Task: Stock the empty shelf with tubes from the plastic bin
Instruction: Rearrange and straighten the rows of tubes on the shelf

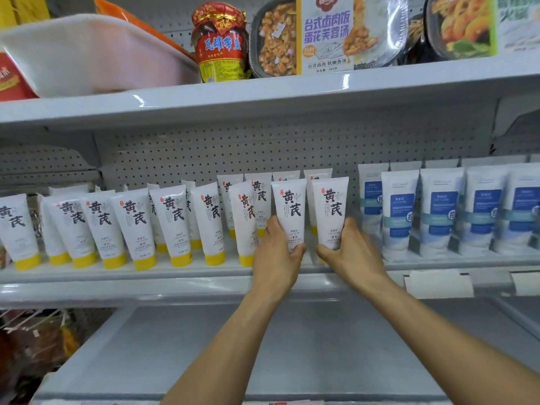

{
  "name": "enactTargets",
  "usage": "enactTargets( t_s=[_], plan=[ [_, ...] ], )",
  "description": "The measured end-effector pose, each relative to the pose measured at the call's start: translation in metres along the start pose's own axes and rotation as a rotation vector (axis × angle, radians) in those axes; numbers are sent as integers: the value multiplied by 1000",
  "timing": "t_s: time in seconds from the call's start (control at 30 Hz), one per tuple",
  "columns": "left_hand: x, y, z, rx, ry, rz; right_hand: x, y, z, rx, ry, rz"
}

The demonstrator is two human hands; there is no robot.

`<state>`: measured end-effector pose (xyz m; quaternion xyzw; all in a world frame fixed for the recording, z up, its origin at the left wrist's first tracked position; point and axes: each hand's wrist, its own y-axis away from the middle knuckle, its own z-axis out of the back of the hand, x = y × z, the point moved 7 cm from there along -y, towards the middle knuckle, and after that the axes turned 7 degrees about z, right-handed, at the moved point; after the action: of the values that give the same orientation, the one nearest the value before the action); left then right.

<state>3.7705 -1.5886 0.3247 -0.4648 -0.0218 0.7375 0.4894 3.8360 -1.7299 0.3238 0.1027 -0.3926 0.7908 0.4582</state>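
Observation:
Several white tubes with yellow caps and black characters stand cap-down in a row along the middle shelf [175, 273]. My left hand [276, 252] grips the lower part of one such tube [289, 209]. My right hand [352, 251] grips the neighbouring tube [331, 206] just to its right. Both tubes stand upright at the right end of the yellow-capped row. A white plastic bin [87, 54] lies tilted on the upper shelf at the left.
White tubes with blue labels [441, 211] fill the middle shelf to the right. A red-topped jar [220, 45] and boxed meals [324, 33] stand on the upper shelf. A grey lower shelf [204, 346] lies under my arms. Paper price tags [438, 283] hang on the shelf edge.

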Motion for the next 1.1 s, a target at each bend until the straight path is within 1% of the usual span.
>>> enactTargets(
  t_s=[0.23, 0.53, 0.73, 0.9, 1.0, 1.1],
  plan=[
    [2, -4, -1, 60, 54, -21, 1, 0, 3, -22, 13, 3],
    [1, 0, 0, 45, 37, -63, 0, 7, 5, -29, -44, 26],
    [3, 19, 8, -38, -35, -159, 3, 27, 13, -92, -40, 124],
    [6, 41, 27, -131, -13, -215, 14, 48, 22, -185, 9, 242],
    [16, 50, 44, -200, -21, -208, 24, 58, 21, -200, 26, 314],
    [34, 48, 67, -290, -22, -159, 43, 61, 17, -184, -24, 378]
  ],
)
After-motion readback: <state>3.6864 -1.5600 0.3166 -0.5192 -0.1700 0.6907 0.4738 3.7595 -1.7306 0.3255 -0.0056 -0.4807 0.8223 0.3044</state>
